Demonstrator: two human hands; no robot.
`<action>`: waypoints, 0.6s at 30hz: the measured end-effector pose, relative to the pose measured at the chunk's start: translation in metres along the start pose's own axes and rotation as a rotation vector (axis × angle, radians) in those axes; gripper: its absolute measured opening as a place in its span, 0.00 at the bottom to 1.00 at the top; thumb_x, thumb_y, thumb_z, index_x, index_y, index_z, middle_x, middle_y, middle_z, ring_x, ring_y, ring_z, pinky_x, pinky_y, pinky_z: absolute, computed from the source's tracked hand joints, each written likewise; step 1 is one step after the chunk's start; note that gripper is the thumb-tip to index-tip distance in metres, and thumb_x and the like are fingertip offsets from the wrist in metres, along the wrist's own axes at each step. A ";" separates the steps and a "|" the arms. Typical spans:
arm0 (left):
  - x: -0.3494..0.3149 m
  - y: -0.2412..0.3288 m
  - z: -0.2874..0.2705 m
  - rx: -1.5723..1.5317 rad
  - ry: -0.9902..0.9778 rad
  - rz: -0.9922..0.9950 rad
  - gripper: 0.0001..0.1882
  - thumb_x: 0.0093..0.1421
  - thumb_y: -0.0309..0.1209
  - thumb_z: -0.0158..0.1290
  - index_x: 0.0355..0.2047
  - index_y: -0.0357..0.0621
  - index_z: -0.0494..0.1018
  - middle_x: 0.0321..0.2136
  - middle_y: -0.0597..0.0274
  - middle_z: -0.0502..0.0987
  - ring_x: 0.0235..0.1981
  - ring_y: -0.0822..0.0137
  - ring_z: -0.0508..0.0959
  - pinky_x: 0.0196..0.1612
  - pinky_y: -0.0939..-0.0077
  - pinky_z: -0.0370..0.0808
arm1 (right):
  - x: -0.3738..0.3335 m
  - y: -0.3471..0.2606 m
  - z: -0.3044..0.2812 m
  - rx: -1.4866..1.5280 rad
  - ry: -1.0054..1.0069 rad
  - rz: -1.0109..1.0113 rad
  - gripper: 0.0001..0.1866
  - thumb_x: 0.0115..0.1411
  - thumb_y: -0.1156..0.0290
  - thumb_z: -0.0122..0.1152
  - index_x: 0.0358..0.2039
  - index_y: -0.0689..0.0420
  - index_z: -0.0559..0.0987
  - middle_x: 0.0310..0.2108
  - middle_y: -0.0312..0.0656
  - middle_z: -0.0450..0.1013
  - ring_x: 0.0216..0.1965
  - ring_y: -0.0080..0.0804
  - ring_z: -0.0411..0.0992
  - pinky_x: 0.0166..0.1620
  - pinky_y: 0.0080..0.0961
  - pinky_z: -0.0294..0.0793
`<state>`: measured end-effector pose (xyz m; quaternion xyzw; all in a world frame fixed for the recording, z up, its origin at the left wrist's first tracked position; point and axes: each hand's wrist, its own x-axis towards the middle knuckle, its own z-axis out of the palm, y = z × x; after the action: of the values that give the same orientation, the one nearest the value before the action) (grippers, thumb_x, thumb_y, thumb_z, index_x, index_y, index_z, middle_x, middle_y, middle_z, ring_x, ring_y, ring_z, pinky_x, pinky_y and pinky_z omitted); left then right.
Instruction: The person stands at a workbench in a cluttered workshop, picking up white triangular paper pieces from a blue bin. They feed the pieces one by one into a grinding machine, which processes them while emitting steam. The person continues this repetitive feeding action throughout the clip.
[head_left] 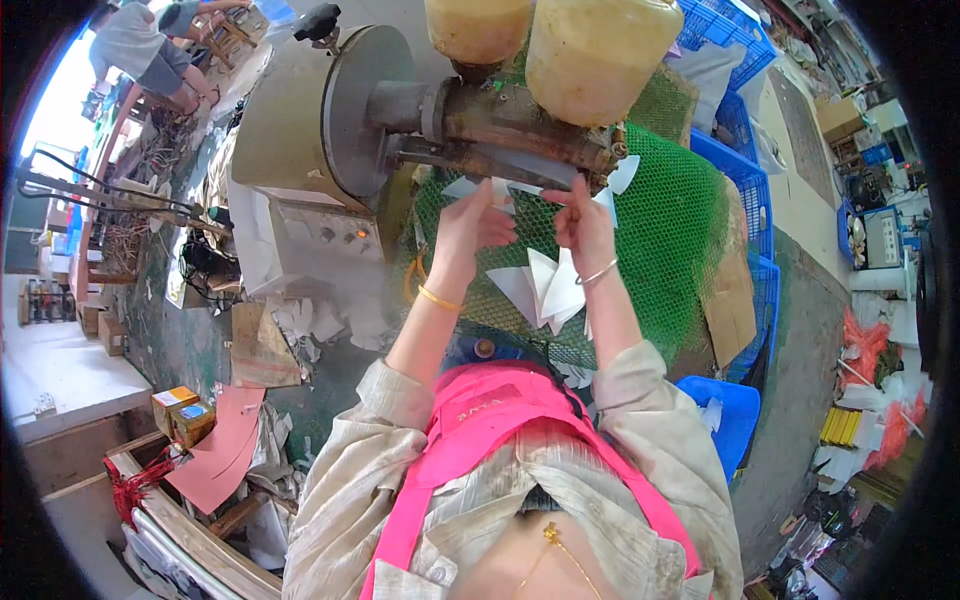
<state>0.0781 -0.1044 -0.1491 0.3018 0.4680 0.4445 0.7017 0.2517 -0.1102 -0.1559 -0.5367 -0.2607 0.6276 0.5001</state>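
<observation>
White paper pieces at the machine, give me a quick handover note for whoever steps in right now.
Left hand and right hand are both raised, together holding a white paper piece just under the rusty machine head. More cut white pieces lie piled on the green mesh below the hands. Two yellowish jugs sit on top of the machine. Done: a pile of pieces. Left: the piece in hand; how many more cannot be told.

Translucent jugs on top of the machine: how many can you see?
2. One yellowish jug sits above the rusty machine toward the left; a larger one stands beside it on the right. Both are cut off by the top edge, so more may be hidden.
</observation>
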 end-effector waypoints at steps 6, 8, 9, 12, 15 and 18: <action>-0.041 -0.037 -0.018 0.078 0.035 0.026 0.28 0.56 0.34 0.46 0.56 0.46 0.53 0.43 0.55 0.70 0.39 0.68 0.72 0.38 0.76 0.70 | -0.005 0.084 -0.165 -0.607 0.349 -0.043 0.26 0.50 0.49 0.55 0.37 0.62 0.73 0.18 0.42 0.70 0.17 0.28 0.70 0.21 0.18 0.69; -0.047 -0.060 -0.020 0.112 -0.009 -0.065 0.30 0.55 0.32 0.46 0.57 0.47 0.50 0.47 0.56 0.67 0.43 0.68 0.70 0.42 0.74 0.69 | -0.005 0.133 -0.197 -1.290 0.505 0.086 0.36 0.38 0.50 0.64 0.41 0.63 0.65 0.33 0.52 0.69 0.34 0.44 0.70 0.36 0.33 0.71; -0.048 -0.071 -0.018 0.126 -0.032 -0.104 0.31 0.54 0.32 0.47 0.57 0.48 0.49 0.49 0.56 0.65 0.45 0.69 0.68 0.43 0.74 0.68 | -0.004 0.153 -0.198 -1.402 0.572 0.237 0.38 0.35 0.53 0.67 0.42 0.61 0.61 0.38 0.54 0.68 0.39 0.47 0.69 0.39 0.36 0.69; -0.054 -0.105 -0.009 0.207 -0.239 -0.237 0.28 0.55 0.33 0.46 0.55 0.46 0.53 0.46 0.58 0.67 0.44 0.70 0.69 0.42 0.76 0.67 | 0.001 0.184 -0.191 -1.132 0.645 0.403 0.49 0.27 0.53 0.72 0.47 0.57 0.55 0.43 0.53 0.65 0.43 0.49 0.66 0.47 0.41 0.62; -0.060 -0.128 -0.006 0.222 -0.350 -0.328 0.25 0.55 0.33 0.46 0.53 0.43 0.57 0.45 0.59 0.68 0.44 0.69 0.69 0.42 0.77 0.67 | -0.006 0.167 -0.166 -1.077 0.739 0.301 0.47 0.23 0.58 0.75 0.42 0.62 0.57 0.40 0.57 0.67 0.40 0.48 0.68 0.42 0.36 0.68; -0.065 -0.133 0.001 0.159 -0.385 -0.375 0.24 0.55 0.34 0.47 0.52 0.41 0.58 0.44 0.60 0.68 0.43 0.69 0.69 0.43 0.76 0.67 | 0.003 0.205 -0.182 -0.696 0.669 -0.032 0.39 0.28 0.68 0.73 0.41 0.64 0.63 0.37 0.46 0.69 0.36 0.37 0.69 0.40 0.30 0.69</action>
<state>0.1134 -0.2194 -0.2353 0.3428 0.4072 0.2034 0.8218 0.3503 -0.2202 -0.3862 -0.8404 -0.2883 0.2883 0.3570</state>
